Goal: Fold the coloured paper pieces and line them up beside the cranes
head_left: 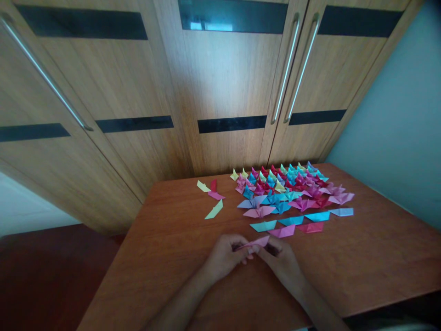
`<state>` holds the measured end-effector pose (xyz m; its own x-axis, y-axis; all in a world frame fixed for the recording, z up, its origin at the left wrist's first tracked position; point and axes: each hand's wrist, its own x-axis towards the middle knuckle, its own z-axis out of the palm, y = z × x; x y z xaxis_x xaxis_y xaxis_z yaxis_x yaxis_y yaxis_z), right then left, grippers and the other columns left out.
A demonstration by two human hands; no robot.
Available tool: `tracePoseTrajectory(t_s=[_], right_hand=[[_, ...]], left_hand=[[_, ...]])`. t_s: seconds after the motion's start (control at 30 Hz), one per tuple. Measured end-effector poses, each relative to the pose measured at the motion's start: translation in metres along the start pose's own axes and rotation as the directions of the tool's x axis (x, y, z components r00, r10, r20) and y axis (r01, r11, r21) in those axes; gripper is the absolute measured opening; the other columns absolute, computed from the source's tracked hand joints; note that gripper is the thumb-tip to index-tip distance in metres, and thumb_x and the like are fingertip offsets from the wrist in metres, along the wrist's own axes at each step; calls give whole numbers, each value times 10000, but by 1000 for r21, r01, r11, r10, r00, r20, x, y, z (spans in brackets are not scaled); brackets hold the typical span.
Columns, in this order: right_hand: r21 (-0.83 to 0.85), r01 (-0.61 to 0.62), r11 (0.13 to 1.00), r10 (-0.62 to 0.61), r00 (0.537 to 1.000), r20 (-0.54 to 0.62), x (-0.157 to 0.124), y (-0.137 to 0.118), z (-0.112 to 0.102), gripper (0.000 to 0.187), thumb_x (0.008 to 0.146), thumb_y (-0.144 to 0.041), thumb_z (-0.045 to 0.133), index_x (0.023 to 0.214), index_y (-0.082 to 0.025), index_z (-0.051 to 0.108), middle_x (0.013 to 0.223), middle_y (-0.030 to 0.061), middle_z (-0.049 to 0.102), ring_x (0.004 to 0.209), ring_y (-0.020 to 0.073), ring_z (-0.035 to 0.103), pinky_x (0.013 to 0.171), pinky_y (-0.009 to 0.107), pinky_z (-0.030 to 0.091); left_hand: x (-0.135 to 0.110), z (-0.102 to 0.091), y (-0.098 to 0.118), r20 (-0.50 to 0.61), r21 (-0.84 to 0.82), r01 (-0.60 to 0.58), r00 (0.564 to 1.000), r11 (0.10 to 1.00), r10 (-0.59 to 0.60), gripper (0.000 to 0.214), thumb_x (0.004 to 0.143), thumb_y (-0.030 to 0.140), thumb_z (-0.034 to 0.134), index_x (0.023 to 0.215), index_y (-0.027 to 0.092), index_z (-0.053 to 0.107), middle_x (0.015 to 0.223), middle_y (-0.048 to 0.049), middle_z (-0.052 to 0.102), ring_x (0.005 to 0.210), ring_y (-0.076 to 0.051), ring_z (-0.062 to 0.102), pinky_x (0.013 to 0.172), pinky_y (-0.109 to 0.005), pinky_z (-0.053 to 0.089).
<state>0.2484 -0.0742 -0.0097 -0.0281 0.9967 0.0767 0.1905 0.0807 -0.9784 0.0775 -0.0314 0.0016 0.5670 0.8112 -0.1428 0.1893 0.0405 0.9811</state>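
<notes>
A pink folded paper piece (259,242) is pinched between my two hands, low over the near half of the wooden table. My left hand (227,255) is closed on its left end, thumb on the near side. From the right, my right hand (279,260) grips the same piece, and the thumbs meet at its lower edge. Just beyond the hands lie flat folded paper strips, among them a magenta strip (282,231), a red strip (311,227) and a teal strip (263,226). The fingers hide part of the pink piece.
Several rows of colourful origami cranes (275,197) stand on the far right of the table (165,257). To their left lie a few loose folded strips, including a pale green one (214,209). A wooden wardrobe (223,73) rises behind the table, with a blue wall (396,138) on the right.
</notes>
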Motion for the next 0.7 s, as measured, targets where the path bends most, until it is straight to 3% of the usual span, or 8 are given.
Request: tracePoseTrajectory(t_s=[0.2, 0.43, 0.57, 0.7], right_hand=[[13, -1, 1000, 1, 1000, -31, -1, 8, -4, 404, 861, -508, 502, 677, -175, 638, 640, 1, 578, 611, 133, 517, 575, 236, 405], [-36, 10, 999, -13, 997, -77, -2, 4, -5, 409, 882, -501, 463, 669, -177, 592, 640, -5, 538, 599, 124, 474, 550, 230, 379], [-43, -42, 998, 31, 973, -230, -3, 9, -16, 386, 856, -490, 523, 637, -176, 565, 585, -18, 484, 559, 116, 439, 523, 227, 357], [-18, -77, 997, 62, 905, -421, -6, 20, -52, 359, 806, -491, 599, 653, -167, 576, 596, -13, 514, 555, 108, 445, 515, 222, 360]], left_hand=[[-1, -2, -1, 68, -13, -28, 997, 1000, 29, 299, 845, 392, 567, 830, 126, 702, 743, -52, 682, 569, -99, 567, 538, -198, 421], [-2, -7, 0, 127, -65, -40, 991, 997, 48, 337, 863, 429, 531, 870, 134, 694, 767, -68, 694, 587, -115, 590, 540, -214, 429], [-1, -11, -3, 51, -99, -6, 999, 995, 11, 294, 813, 416, 594, 831, 136, 684, 770, -71, 700, 582, -117, 586, 547, -225, 431], [1, -27, -6, -133, -88, -4, 991, 996, -8, 253, 792, 376, 595, 840, 138, 663, 711, -54, 688, 579, -122, 582, 535, -223, 420]])
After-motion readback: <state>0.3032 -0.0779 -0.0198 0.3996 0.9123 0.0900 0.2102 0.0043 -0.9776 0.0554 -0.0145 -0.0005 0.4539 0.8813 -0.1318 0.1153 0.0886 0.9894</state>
